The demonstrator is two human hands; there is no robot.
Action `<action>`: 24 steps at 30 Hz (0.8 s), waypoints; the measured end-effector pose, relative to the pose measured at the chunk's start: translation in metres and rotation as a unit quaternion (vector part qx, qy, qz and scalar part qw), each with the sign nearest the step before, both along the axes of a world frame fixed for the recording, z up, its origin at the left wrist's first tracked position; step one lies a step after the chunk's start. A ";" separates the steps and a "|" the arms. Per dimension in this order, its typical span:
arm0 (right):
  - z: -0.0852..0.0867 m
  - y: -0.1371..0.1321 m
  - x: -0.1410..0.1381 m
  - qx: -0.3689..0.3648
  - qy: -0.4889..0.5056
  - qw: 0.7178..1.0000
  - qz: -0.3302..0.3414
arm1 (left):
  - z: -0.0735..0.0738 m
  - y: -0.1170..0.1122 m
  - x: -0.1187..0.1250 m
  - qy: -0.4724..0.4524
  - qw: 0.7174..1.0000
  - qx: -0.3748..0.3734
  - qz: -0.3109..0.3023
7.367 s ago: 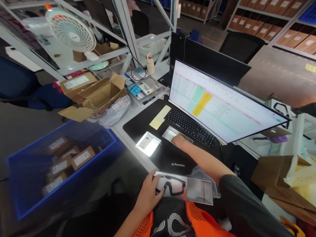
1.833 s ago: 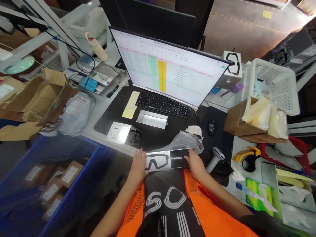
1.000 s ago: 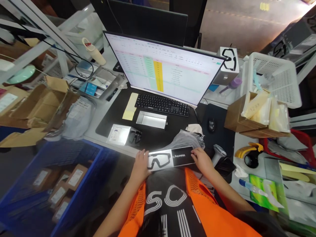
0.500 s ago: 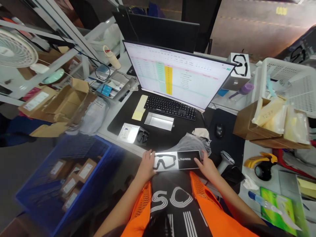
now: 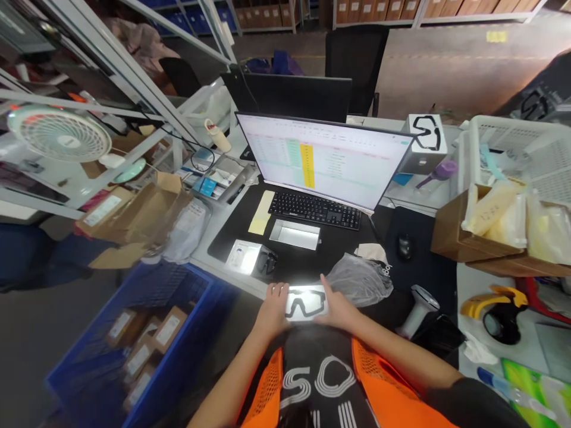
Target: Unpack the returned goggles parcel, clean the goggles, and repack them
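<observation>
I hold a white box printed with black goggles (image 5: 306, 302) at the front edge of the black desk mat (image 5: 339, 244). My left hand (image 5: 273, 310) grips its left end and my right hand (image 5: 338, 308) grips its right end. Both hands are closed on the box. A crumpled grey plastic bag (image 5: 359, 279) lies just behind my right hand. A small white box with black goggles beside it (image 5: 250, 259) sits to the left on the mat.
A monitor (image 5: 322, 159) and keyboard (image 5: 316, 209) stand behind an open silver tray (image 5: 295, 234). A blue bin of cardboard boxes (image 5: 147, 339) is at lower left. A barcode scanner (image 5: 418, 308), a mouse (image 5: 404, 245) and a white basket (image 5: 517, 148) lie to the right.
The box now shows only its goggle-printed part between my hands; the black lettered end no longer shows. My right hand has moved left, closer to my left hand. The view has tilted up.
</observation>
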State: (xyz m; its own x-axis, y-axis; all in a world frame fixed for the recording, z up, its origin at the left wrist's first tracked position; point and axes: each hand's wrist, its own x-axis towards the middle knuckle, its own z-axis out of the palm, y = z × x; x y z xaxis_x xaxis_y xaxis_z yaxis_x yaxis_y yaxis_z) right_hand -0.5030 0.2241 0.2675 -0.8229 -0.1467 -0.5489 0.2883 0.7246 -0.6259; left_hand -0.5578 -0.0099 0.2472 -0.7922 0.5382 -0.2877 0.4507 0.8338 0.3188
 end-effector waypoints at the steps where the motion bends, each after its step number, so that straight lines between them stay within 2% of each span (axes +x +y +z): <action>1: 0.001 0.002 -0.001 0.012 0.002 1.000 -0.001 | 0.001 0.000 0.000 0.000 1.000 -0.001 0.002; 5: 0.012 0.027 0.004 0.065 0.030 0.997 -0.025 | 0.007 0.002 0.005 -0.001 1.000 -0.001 0.012; 8: 0.019 0.045 0.015 0.051 0.076 0.995 -0.029 | 0.014 0.008 0.010 0.008 1.000 0.004 0.017; 11: 0.017 0.047 0.027 0.024 0.105 0.994 -0.007 | 0.027 0.021 0.011 0.021 1.000 0.012 0.002; 14: 0.006 0.034 0.030 0.033 0.126 0.991 -0.010 | 0.043 0.042 0.010 0.035 0.999 0.014 -0.024; 18: -0.020 0.022 0.020 0.063 0.163 0.983 -0.050 | 0.063 0.077 0.010 0.047 0.996 0.019 -0.073; 21: -0.038 0.028 0.014 0.049 0.194 0.979 -0.049 | 0.074 0.102 0.012 0.049 0.991 0.035 -0.123; 24: -0.048 0.044 0.019 0.036 0.208 0.976 -0.050 | 0.089 0.116 0.015 0.056 0.978 0.077 -0.185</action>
